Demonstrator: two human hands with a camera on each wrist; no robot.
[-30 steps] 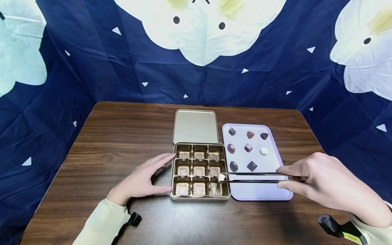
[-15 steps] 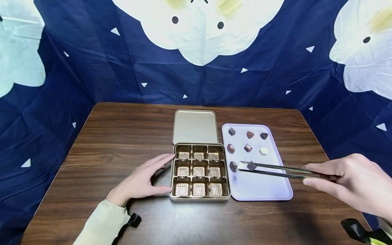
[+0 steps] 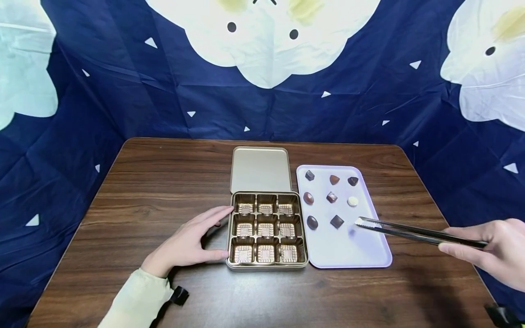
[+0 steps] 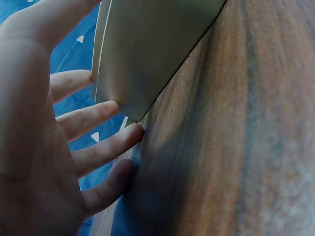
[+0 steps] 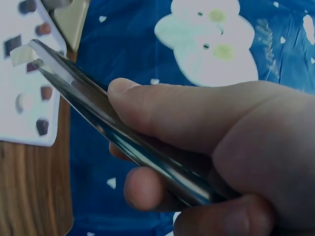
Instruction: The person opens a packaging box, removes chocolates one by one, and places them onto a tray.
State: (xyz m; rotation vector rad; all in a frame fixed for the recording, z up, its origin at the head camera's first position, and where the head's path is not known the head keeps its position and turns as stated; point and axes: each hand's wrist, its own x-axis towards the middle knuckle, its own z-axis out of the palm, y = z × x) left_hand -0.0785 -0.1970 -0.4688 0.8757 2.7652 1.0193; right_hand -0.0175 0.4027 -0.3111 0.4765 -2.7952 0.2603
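Observation:
My right hand point(image 3: 498, 250) pinches metal tongs point(image 3: 422, 233) between thumb and fingers. Their tips hold a white chocolate point(image 5: 20, 55) above the lilac tray point(image 3: 371, 255), to the right of a dark diamond-shaped chocolate point(image 3: 337, 222). Several other chocolates lie spaced in rows on that tray, among them a round cream one point(image 3: 352, 201). Thumb and fingers of my left hand point(image 3: 186, 239) touch the left side of a gold tin point(image 3: 268, 266). A gold insert divides the tin into small compartments, and no chocolate shows in them. The left wrist view shows the fingers against the tin's wall point(image 4: 152, 49).
Behind the tin lies its flat lid point(image 3: 260, 169). The tray stands close against the tin's right side. Everything sits on a brown wooden table point(image 3: 164, 182), with a dark blue patterned cloth point(image 3: 143, 105) hanging around it.
My right hand has carried the tongs and white chocolate rightward, from the tin's lower right compartment to above the tray. The left hand stays at the tin.

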